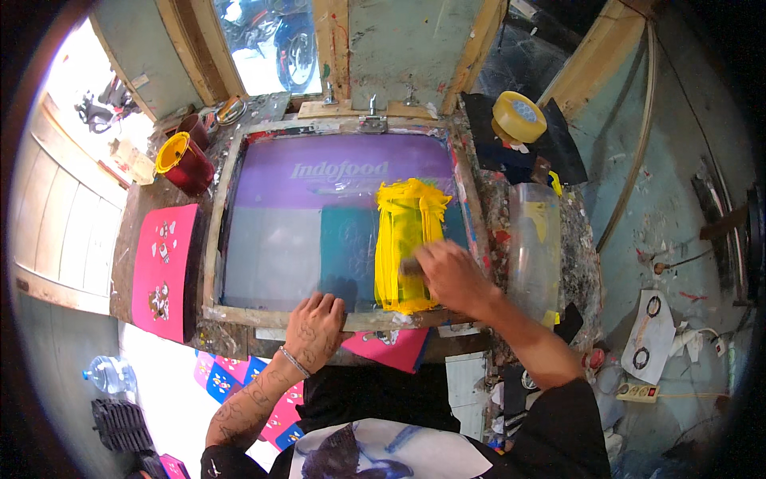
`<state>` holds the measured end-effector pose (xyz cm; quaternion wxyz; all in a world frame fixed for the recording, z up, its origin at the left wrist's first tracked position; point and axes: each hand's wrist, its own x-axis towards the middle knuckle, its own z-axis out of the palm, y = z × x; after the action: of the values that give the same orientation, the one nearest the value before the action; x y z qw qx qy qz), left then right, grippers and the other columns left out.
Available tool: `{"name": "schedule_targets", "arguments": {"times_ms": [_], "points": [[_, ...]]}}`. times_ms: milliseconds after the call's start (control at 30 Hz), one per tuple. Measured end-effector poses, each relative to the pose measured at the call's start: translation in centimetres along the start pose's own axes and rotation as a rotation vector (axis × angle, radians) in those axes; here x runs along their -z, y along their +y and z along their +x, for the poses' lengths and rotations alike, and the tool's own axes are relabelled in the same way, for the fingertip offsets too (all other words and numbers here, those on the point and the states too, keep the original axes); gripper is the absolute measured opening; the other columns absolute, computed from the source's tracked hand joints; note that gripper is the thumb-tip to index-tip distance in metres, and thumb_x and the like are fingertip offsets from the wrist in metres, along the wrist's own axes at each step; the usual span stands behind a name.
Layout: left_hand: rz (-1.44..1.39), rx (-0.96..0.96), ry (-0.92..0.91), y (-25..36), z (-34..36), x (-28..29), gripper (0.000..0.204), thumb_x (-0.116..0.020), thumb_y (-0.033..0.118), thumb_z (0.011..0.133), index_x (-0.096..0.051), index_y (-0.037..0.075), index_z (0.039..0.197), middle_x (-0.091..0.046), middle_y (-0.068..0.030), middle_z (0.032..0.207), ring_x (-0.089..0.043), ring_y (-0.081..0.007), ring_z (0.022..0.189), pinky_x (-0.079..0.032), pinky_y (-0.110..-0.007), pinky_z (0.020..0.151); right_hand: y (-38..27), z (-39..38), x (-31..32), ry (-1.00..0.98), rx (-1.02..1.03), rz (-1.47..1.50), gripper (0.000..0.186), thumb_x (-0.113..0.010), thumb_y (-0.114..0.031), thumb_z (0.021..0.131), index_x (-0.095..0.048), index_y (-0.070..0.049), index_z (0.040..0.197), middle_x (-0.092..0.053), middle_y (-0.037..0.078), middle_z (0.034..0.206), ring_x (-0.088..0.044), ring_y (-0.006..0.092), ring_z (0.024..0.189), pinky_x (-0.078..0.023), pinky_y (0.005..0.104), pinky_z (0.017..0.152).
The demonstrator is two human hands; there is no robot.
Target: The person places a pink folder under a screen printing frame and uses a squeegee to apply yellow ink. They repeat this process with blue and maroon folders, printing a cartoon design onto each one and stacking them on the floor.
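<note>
A wooden-framed printing screen (212,275) lies on the worktable, its mesh showing purple, grey and teal areas. Thick yellow ink (412,194) covers an upright strip on its right side, heaped at the far end. My right hand (453,278) is closed round a small dark squeegee (410,267), which touches the inked strip; its lower edge is hidden. At the near edge of the frame, my left hand (315,326) curls its fingers over the wood. A pink sheet (389,347) pokes out from beneath the frame, close to my left hand.
A red tin with a yellow-smeared rim (187,162) stands left of the screen, above a printed pink sheet (165,271). Metal hinge clamp (373,121) at the far edge. Tape roll (519,117) and clear plastic sheet (534,259) lie right. Printed sheets (232,369) lie below the table.
</note>
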<state>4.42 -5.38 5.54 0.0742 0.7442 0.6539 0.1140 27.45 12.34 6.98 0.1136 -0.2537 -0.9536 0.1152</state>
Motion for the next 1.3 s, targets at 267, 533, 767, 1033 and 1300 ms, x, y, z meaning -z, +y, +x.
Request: {"name": "schedule_targets", "arguments": {"times_ms": [267, 533, 767, 1033, 1300], "points": [[-0.027, 0.006, -0.008, -1.2, -0.5, -2.1, 0.044, -0.084, 0.036, 0.07, -0.056, 0.008, 0.088, -0.058, -0.0096, 0.088, -0.06, -0.032, 0.09, -0.052, -0.043, 0.078, 6.6, 10.2, 1.6, -0.075, -0.243, 0.096, 0.022, -0.063, -0.003, 0.085, -0.06, 0.0, 0.106, -0.067, 0.022, 0.107, -0.062, 0.0437, 0.108, -0.05, 0.0517, 0.09], [-0.052, -0.011, -0.017, -0.8, -0.4, -2.3, 0.043, -0.083, 0.035, 0.073, -0.055, 0.007, 0.09, -0.056, -0.0111, 0.088, -0.06, -0.0334, 0.089, -0.05, -0.043, 0.076, 5.3, 5.8, -2.5, 0.158, -0.096, -0.023, 0.011, -0.058, -0.005, 0.085, -0.059, -0.001, 0.095, -0.067, 0.021, 0.095, -0.064, 0.0416, 0.095, -0.052, 0.0511, 0.087], [-0.075, -0.051, 0.026, -1.2, -0.5, -1.7, 0.045, -0.085, 0.037, 0.07, -0.057, 0.007, 0.089, -0.058, -0.0106, 0.086, -0.061, -0.0329, 0.087, -0.051, -0.044, 0.076, -4.5, -4.6, -1.8, 0.087, -0.061, 0.022, 0.014, -0.058, -0.006, 0.083, -0.06, 0.0, 0.096, -0.063, 0.018, 0.092, -0.063, 0.0362, 0.093, -0.051, 0.0486, 0.084], [-0.203, 0.087, -0.045, -0.3, 4.9, 14.2, 0.048, -0.091, 0.039, 0.065, -0.071, 0.005, 0.093, -0.069, -0.0111, 0.094, -0.068, -0.0339, 0.093, -0.056, -0.04, 0.081, -4.7, -1.0, 8.7, 0.477, 0.062, -0.256, 0.062, -0.069, -0.065, 0.084, -0.057, -0.004, 0.086, -0.056, 0.015, 0.079, -0.06, 0.0351, 0.073, -0.047, 0.0476, 0.067], [-0.175, -0.226, 0.193, 0.2, -0.5, -1.7, 0.044, -0.075, 0.027, 0.087, -0.068, 0.008, 0.126, -0.063, -0.0164, 0.134, -0.054, -0.0354, 0.132, -0.034, -0.052, 0.117, -4.5, 10.8, 24.2, 0.495, -0.123, -0.24, 0.084, -0.054, -0.076, 0.089, -0.067, 0.007, 0.078, -0.066, 0.031, 0.077, -0.067, 0.0483, 0.076, -0.055, 0.0533, 0.074]]}}
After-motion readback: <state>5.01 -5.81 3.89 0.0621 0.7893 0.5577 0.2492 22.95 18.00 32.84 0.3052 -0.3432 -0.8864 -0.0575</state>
